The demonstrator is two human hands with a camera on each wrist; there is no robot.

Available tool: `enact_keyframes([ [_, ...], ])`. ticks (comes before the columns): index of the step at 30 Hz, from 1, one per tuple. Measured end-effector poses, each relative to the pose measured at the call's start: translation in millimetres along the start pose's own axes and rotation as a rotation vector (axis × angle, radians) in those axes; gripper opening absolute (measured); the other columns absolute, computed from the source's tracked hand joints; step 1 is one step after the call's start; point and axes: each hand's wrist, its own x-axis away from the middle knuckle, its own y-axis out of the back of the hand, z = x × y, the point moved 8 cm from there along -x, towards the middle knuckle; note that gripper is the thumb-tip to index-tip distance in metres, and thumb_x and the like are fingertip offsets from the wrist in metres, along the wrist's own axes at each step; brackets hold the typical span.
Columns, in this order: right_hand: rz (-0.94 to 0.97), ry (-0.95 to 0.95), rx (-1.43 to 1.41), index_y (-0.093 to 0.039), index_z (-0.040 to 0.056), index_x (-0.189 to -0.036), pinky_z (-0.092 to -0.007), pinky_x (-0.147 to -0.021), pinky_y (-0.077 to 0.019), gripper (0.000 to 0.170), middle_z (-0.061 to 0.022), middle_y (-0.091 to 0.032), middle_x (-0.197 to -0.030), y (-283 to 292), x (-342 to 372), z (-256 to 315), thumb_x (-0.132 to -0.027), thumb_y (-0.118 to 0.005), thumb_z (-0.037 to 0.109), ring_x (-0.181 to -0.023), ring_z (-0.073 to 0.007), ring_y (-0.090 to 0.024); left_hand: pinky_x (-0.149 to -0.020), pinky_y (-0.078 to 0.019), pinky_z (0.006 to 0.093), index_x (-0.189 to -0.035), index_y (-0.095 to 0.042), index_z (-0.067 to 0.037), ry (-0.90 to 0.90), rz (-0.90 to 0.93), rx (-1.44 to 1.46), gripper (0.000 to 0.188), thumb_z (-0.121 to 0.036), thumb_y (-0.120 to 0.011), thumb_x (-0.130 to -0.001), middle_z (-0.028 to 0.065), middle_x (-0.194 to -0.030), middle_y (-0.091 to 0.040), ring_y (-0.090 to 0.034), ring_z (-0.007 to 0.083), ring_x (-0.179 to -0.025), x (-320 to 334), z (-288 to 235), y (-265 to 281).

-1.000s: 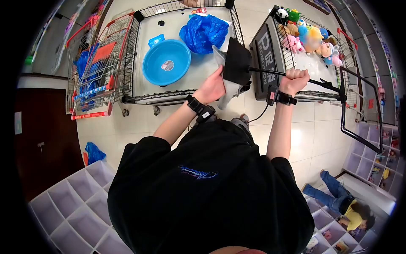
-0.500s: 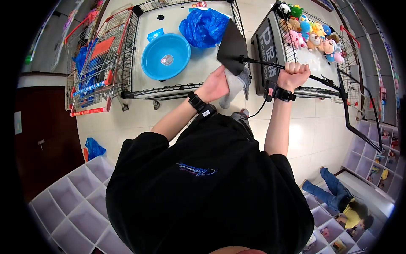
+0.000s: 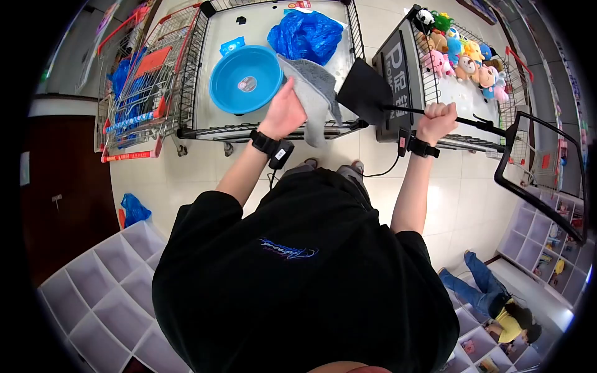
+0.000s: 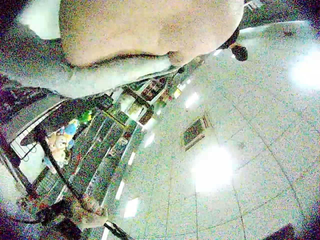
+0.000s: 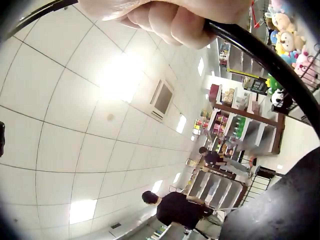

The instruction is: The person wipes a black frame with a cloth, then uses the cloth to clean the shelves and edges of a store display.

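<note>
Both bare forearms (image 3: 241,176) reach forward from short black sleeves (image 3: 210,214); the bare left grip (image 3: 284,113) shows its palm, angled inward; the bare right grip (image 3: 436,122) has its fingers curled in a fist.

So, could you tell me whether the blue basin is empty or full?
Empty: the blue basin shows its bare bottom, with only a round label there.

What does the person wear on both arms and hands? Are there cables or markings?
The left hand and right hand wear no gloves. The black shirt has short sleeves. Each arm has a black wrist strap and dark cable; the left box has a white label, the right box a reddish one.
</note>
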Motion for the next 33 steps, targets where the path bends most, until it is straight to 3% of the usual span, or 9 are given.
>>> enact_keyframes([
  [6, -0.023, -0.001, 0.053, -0.019, 0.018, -0.062, -0.0335, -0.049, -0.0128, 0.055, 0.0043, -0.015, -0.053, 15.3, -4.9, 8.0, -0.109, -0.046, 0.029, -0.048, -0.0112, -0.012, -0.124, -0.0317, 0.0495, -0.156, -0.036, -0.005, -0.075, -0.098, 0.013, 0.053, -0.039, -0.032, -0.114, 0.0139, -0.158, -0.046, -0.043, 0.0313, -0.147, 9.3, -14.1, 26.3],
  [11, -0.049, 0.077, 0.236, -0.027, 0.0163, -0.062, -0.0311, -0.047, -0.0185, 0.053, 0.0047, -0.026, -0.052, -15.5, 10.9, 10.0, -0.11, -0.047, 0.021, -0.046, -0.0086, -0.022, -0.124, -0.0311, 0.0494, -0.156, -0.036, -0.007, -0.111, -0.103, 0.013, 0.054, -0.04, -0.032, -0.114, 0.0136, -0.158, -0.045, -0.043, 0.0314, -0.147, 15.4, -23.8, 38.7],
  [15, 0.081, 0.042, 0.193, -0.03, 0.0157, -0.067, -0.0279, -0.049, -0.0197, 0.049, 0.0069, -0.028, -0.058, -41.6, 13.5, -11.6, -0.109, -0.054, 0.02, -0.05, -0.0056, -0.025, -0.124, -0.0313, 0.0495, -0.156, -0.035, -0.006, -0.163, -0.128, 0.028, 0.055, -0.04, -0.031, -0.114, 0.0137, -0.159, -0.045, -0.043, 0.0323, -0.147, 24.1, -38.8, 48.3],
  [17, 0.177, 0.104, 0.252, -0.028, 0.0153, -0.062, -0.0297, -0.049, -0.0195, 0.054, 0.0059, -0.027, -0.056, -63.4, 14.5, -14.8, -0.11, -0.051, 0.02, -0.049, -0.0071, -0.022, -0.124, -0.0316, 0.0498, -0.157, -0.034, -0.005, -0.182, -0.129, 0.046, 0.056, -0.04, -0.03, -0.114, 0.0145, -0.159, -0.044, -0.042, 0.0329, -0.147, 31.1, -43.0, 57.5],
  [18, 0.124, 0.036, 0.264, -0.032, 0.0146, -0.069, -0.0275, -0.05, -0.0221, 0.047, 0.0075, -0.029, -0.06, -62.2, 13.8, -26.2, -0.109, -0.057, 0.02, -0.052, -0.0051, -0.027, -0.124, -0.0317, 0.05, -0.157, -0.033, -0.004, -0.192, -0.13, 0.055, 0.056, -0.04, -0.03, -0.114, 0.0148, -0.159, -0.044, -0.042, 0.0332, -0.147, 34.8, -45.4, 59.2],
  [22, 0.305, -0.066, 0.272, -0.032, 0.0139, -0.067, -0.0285, -0.053, -0.022, 0.047, 0.0074, -0.029, -0.061, -96.2, 14.3, -49.1, -0.108, -0.054, 0.017, -0.054, -0.0062, -0.025, -0.124, -0.032, 0.0506, -0.158, -0.031, -0.003, -0.237, -0.153, 0.069, 0.057, -0.04, -0.029, -0.115, 0.0159, -0.159, -0.043, -0.042, 0.0337, -0.147, 52.6, -47.3, 57.5],
  [28, 0.422, -0.202, 0.325, -0.039, 0.0123, -0.067, -0.0281, -0.054, -0.027, 0.045, 0.0061, -0.033, -0.061, -123.1, 29.1, -107.2, -0.108, -0.056, 0.021, -0.056, -0.0071, -0.03, -0.124, -0.0318, 0.0502, -0.158, -0.031, -0.003, -0.27, -0.157, 0.107, 0.057, -0.04, -0.029, -0.115, 0.016, -0.16, -0.042, -0.042, 0.0334, -0.147, 72.8, -43.2, 64.8],
  [29, 0.417, -0.221, 0.331, -0.035, 0.0136, -0.069, -0.0301, -0.055, -0.0255, 0.045, 0.006, -0.027, -0.063, -123.4, 32.4, -118.1, -0.108, -0.055, 0.02, -0.057, -0.0085, -0.026, -0.124, -0.0318, 0.05, -0.158, -0.031, -0.002, -0.27, -0.158, 0.112, 0.057, -0.04, -0.029, -0.115, 0.0159, -0.16, -0.043, -0.042, 0.0333, -0.147, 76.3, -41.9, 65.6],
  [33, 0.481, -0.266, 0.362, -0.043, 0.0113, -0.07, -0.0281, -0.055, -0.0271, 0.042, 0.0066, -0.035, -0.063, -113.8, 38.5, -165.3, -0.107, -0.058, 0.022, -0.057, -0.0066, -0.031, -0.124, -0.0318, 0.0493, -0.158, -0.032, -0.003, -0.27, -0.181, 0.122, 0.057, -0.04, -0.03, -0.115, 0.0146, -0.16, -0.043, -0.042, 0.0321, -0.147, 89.1, -41.0, 63.7],
])
